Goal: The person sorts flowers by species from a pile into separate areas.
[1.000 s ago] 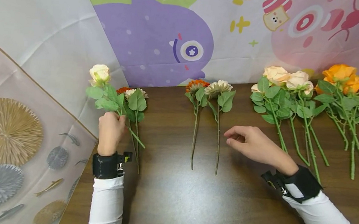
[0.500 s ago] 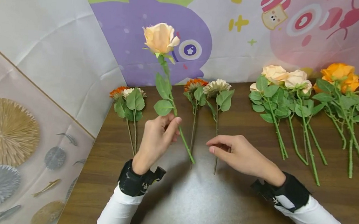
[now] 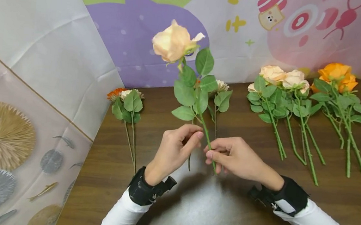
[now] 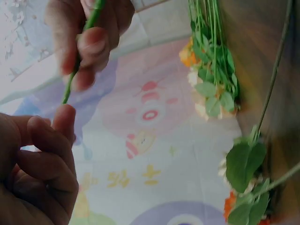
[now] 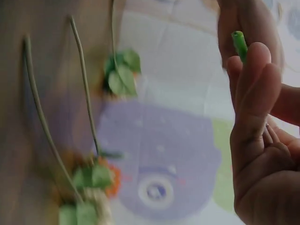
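Note:
A peach rose [image 3: 171,41] with green leaves is held up in the head view, its bloom leaning left in front of the backdrop. My left hand [image 3: 177,149] pinches its stem below the leaves with thumb and fingertips. Lower on the same stem, my right hand [image 3: 238,157] grips it between thumb and fingers. The cut stem end [image 5: 239,44] pokes out past the right fingers in the right wrist view. Behind the rose lie an orange daisy, mostly hidden, and a white daisy [image 3: 222,85] on the table.
At the left of the brown table [image 3: 103,198] lie an orange daisy [image 3: 116,93] and a white one. Several peach roses [image 3: 272,74] and orange roses [image 3: 337,75] lie at the right. A printed cloth backdrop [image 3: 232,60] stands behind the table's far edge.
My left hand has lifted the peach rose off the left side and carried it right to the middle. My right hand has moved slightly left and taken hold of the lower stem.

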Tool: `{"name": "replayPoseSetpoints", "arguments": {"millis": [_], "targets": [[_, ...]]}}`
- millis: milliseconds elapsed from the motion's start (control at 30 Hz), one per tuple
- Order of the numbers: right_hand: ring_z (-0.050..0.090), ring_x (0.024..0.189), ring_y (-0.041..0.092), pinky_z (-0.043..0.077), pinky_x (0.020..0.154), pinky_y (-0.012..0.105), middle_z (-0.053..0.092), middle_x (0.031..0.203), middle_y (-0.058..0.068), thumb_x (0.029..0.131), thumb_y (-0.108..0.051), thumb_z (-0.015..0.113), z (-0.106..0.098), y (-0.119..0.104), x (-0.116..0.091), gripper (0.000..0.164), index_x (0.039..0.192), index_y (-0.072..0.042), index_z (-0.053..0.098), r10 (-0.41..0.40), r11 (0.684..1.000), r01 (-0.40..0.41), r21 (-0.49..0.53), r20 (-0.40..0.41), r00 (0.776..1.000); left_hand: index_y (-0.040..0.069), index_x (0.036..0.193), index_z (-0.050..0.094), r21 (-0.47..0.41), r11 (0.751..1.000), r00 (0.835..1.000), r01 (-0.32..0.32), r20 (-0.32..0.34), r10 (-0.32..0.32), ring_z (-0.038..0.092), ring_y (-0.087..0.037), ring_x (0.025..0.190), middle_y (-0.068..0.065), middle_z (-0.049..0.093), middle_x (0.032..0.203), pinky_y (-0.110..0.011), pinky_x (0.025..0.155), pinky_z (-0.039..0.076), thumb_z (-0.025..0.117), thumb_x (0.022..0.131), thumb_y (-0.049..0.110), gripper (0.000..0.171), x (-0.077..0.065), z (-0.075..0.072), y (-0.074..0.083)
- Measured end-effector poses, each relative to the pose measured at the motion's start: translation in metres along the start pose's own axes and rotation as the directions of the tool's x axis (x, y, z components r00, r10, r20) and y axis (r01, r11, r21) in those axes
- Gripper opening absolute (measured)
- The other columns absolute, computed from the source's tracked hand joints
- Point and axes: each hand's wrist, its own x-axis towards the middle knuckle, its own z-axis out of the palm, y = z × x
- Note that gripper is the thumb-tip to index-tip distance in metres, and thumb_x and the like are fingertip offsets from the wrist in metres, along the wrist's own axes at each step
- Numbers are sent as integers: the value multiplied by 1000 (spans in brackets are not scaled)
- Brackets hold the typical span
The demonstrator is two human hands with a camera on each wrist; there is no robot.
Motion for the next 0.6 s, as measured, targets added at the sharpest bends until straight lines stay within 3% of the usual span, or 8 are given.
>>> {"name": "replayPoseSetpoints", "arguments": {"millis": [133, 267, 400, 500, 600], "targets": [[64, 55, 15, 54, 51, 31, 72, 78, 1, 97, -11, 64, -28, -3, -3, 9, 96, -6, 72, 0, 989, -22, -148, -145, 989, 1, 100, 69, 39, 999, 1000, 18, -12, -17, 57, -4, 55, -1, 66, 68, -16, 46, 38, 61, 97, 4, 9, -2, -11, 0], [64, 55, 16, 53, 49, 29, 73, 80, 3, 100, -13, 61, -63, -1, -9, 13, 94, -7, 71, 9, 940, -98, -326, -263, 965, 1, 100, 70, 50, 998, 999, 31, -26, -30, 56, -4, 53, -1, 66, 67, -17, 45, 37, 60, 97, 3, 11, -3, -20, 2], [64, 57, 18, 49, 47, 28, 74, 85, 8, 102, -14, 55, -100, 6, -18, 19, 113, -2, 64, 94, 886, -240, -398, -353, 931, 3, 99, 70, 63, 997, 999, 41, -18, -40, 49, -3, 50, 1, 65, 67, -17, 46, 36, 60, 98, 4, 11, -5, -24, 3], [65, 59, 19, 50, 47, 30, 74, 89, 14, 102, -12, 52, -125, 15, -26, 34, 132, 3, 49, 176, 847, -349, -400, -409, 895, 4, 99, 70, 71, 997, 999, 43, -9, -43, 49, -2, 51, 2, 64, 67, -17, 47, 37, 60, 98, 5, 10, -6, -24, 4], [67, 60, 22, 52, 49, 33, 73, 88, 18, 102, -12, 49, -148, 27, -36, 43, 138, 10, 37, 243, 810, -429, -400, -437, 866, 4, 98, 69, 77, 996, 999, 35, -8, -35, 50, -3, 52, 2, 65, 67, -17, 47, 39, 60, 98, 4, 10, -7, -26, 7]]}}
